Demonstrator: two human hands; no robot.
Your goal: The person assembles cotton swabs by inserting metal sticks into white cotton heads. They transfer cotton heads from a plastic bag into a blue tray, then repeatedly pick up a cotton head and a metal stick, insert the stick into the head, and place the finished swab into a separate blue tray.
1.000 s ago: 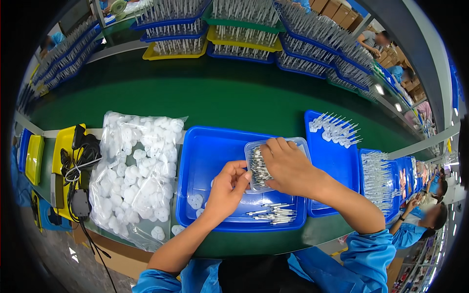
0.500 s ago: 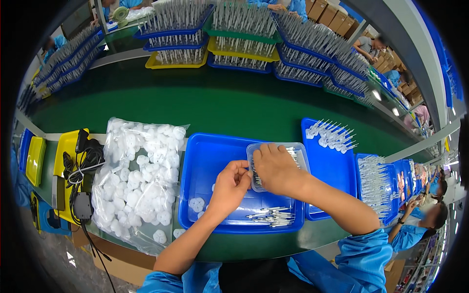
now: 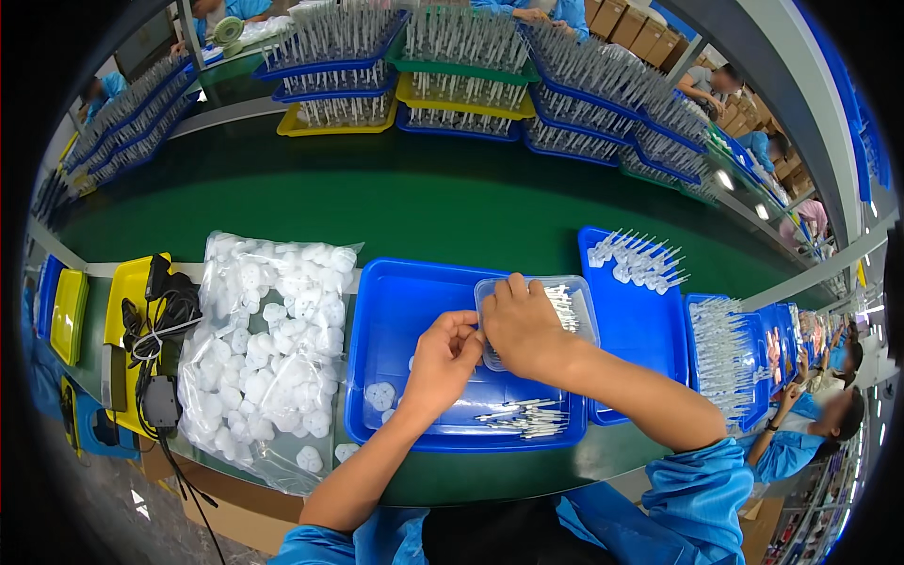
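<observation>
My left hand [image 3: 444, 363] is closed in a pinch beside the left wall of a clear plastic box [image 3: 591, 315]; what its fingers hold, if anything, is hidden. My right hand [image 3: 520, 325] reaches over that box with fingers bent down and bunched, the fingertips out of sight. Thin white sticks [image 3: 562, 303] lie in the box, right of the hand. The box sits on a blue tray [image 3: 395, 282]. On the tray's floor are a loose pile of white-ended sticks [image 3: 527, 419] and a few white round plastic pieces [image 3: 380, 395].
Left of the tray lies a clear bag of white round pieces [image 3: 259, 358], beside a yellow tray with black cables [image 3: 160, 311]. To the right, another blue tray [image 3: 631, 348] holds pieces with upright sticks [image 3: 640, 264]. Stacked filled trays [image 3: 461, 85] line the back. Co-workers sit around.
My right hand has shifted slightly left and down over the box, uncovering more of the sticks. The left hand stays nearly still.
</observation>
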